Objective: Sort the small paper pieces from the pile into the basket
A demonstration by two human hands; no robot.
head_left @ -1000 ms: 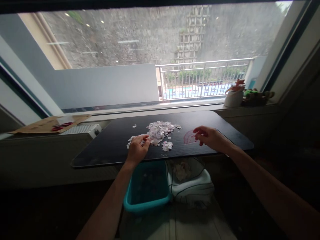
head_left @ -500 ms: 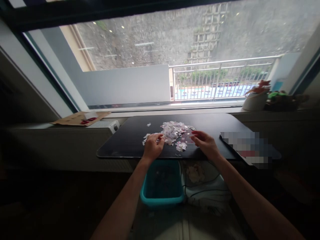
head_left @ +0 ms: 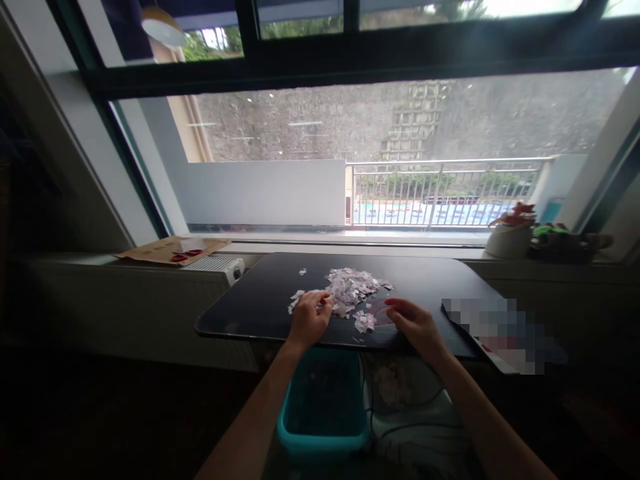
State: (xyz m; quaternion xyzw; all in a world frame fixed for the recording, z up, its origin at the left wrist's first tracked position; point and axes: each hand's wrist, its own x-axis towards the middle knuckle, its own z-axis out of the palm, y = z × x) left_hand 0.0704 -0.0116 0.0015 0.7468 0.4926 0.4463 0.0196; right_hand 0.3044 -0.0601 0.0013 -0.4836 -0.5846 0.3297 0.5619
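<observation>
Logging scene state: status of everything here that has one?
left hand: loosely curled beside paper scraps
right hand: holding protractor
protractor: held near scraps
paper scraps: loose, heaped, some scattered
teal basin: upright, open-topped
scissors: lying down, blades unclear

No words or numbers reading clearly, faint marks running across brown paper (head_left: 150,253), too small for deciphering.

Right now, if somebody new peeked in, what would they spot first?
Probably the big bright window, stretching across the back. Then the pale heap of scraps on the dark table, with the left hand at its near left side and the right hand to its right. Below the table's near edge, a turquoise tub stands out.
</observation>
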